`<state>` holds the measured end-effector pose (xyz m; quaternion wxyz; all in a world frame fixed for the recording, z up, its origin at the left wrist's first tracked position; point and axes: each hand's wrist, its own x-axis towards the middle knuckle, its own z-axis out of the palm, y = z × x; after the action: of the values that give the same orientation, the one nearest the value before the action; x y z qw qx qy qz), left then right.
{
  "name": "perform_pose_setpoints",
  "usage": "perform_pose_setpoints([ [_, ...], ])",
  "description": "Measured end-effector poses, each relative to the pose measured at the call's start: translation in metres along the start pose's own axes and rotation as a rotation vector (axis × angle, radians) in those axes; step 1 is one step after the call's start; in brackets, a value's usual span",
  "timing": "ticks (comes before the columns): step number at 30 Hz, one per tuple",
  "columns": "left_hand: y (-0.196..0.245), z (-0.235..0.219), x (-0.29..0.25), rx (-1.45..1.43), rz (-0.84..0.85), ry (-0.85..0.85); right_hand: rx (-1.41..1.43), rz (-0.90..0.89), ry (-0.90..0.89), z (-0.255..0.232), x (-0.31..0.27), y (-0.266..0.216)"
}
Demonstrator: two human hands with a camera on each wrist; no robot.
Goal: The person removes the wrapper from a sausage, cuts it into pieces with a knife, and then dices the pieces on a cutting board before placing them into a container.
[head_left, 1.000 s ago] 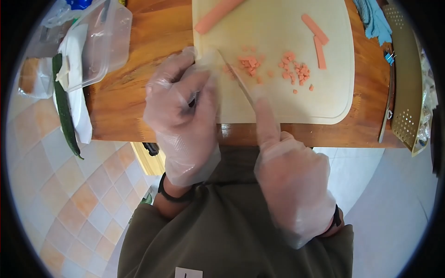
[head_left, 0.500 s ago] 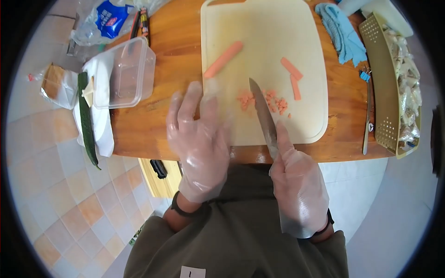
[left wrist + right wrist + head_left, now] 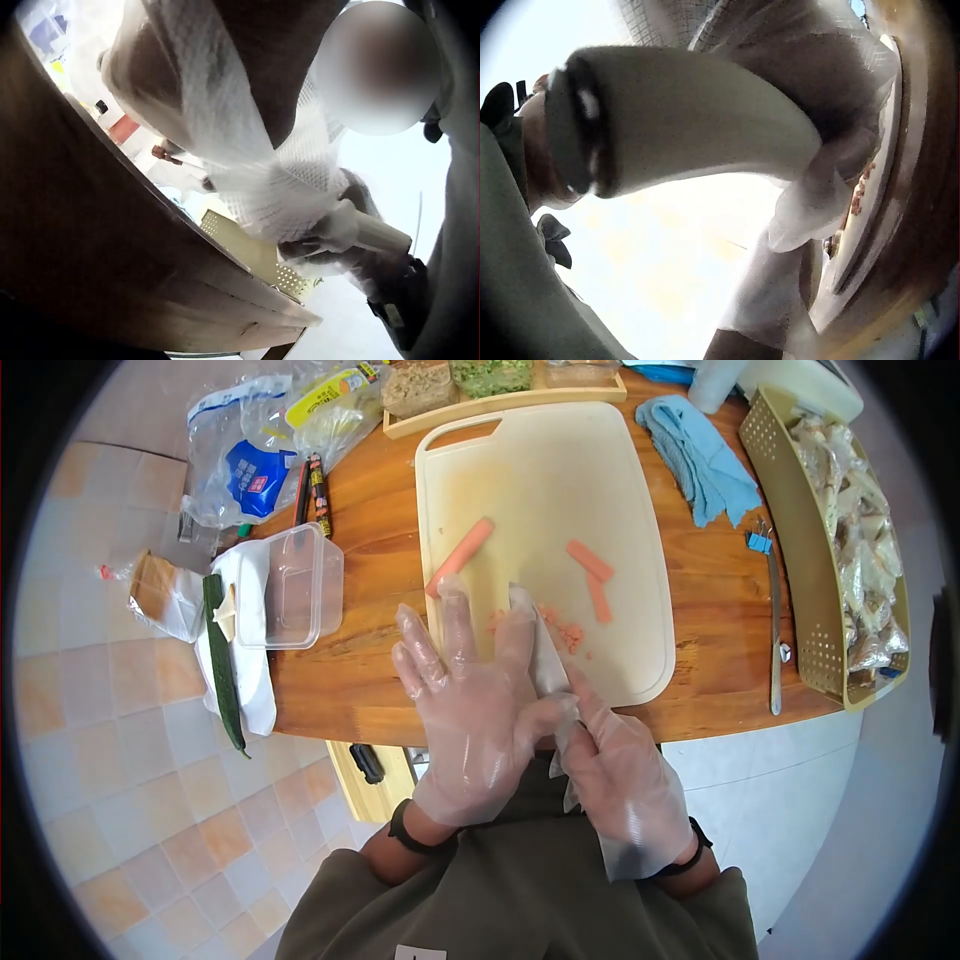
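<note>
My right hand (image 3: 628, 780), in a clear plastic glove, grips a knife (image 3: 546, 660) with its blade over the cutting board (image 3: 560, 480). In the right wrist view the knife's pale handle (image 3: 697, 112) juts out of the grip. My gloved left hand (image 3: 470, 710) has its fingers spread; its index finger lies along the blade and its thumb reaches the right hand's fingers. A thick carrot stick (image 3: 461, 557) rests beyond the left fingertips. Two thinner carrot strips (image 3: 590, 560) lie on the right of the board. Diced carrot (image 3: 570, 637) sits beside the blade, partly hidden.
On the left are a clear plastic box (image 3: 320, 595), a cucumber (image 3: 222, 670) on white paper and plastic bags (image 3: 225, 435). A wooden tray (image 3: 405, 428) with food stands behind the board. To the right are a blue cloth (image 3: 700, 460), metal tongs (image 3: 775, 630) and a perforated basket (image 3: 800, 550).
The left hand has uncurled, spread its fingers and come across to the knife blade. The knife has drawn back from the diced carrot. The head view now takes in more of the table's far side.
</note>
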<state>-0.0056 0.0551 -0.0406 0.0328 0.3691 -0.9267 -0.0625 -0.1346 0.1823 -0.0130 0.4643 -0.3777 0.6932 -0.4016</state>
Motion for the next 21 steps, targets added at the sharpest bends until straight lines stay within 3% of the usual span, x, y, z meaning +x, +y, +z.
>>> perform_pose_setpoints([
  [3,0.000,0.006,0.005,-0.014,-0.021,0.004,0.120,0.080,-0.080,-0.006,0.000,0.005],
  [5,0.002,0.002,0.008,-0.028,-0.025,-0.010,-0.027,0.012,-0.029,-0.007,0.001,0.012],
  [9,0.000,0.002,0.008,-0.004,0.010,0.034,-0.083,-0.037,-0.005,-0.012,0.002,0.010],
  [13,0.005,0.000,0.016,-0.118,0.050,-0.029,-0.101,-0.073,-0.005,-0.013,0.005,0.012],
  [15,0.006,0.008,0.015,-0.014,0.042,0.080,-0.092,-0.077,-0.018,-0.013,0.004,0.011],
  [18,0.007,-0.008,0.018,-0.152,-0.030,-0.037,-0.068,-0.062,-0.022,-0.016,0.005,0.010],
  [21,0.002,-0.005,0.016,-0.122,0.009,-0.044,-0.067,-0.045,-0.061,-0.017,0.008,0.010],
])
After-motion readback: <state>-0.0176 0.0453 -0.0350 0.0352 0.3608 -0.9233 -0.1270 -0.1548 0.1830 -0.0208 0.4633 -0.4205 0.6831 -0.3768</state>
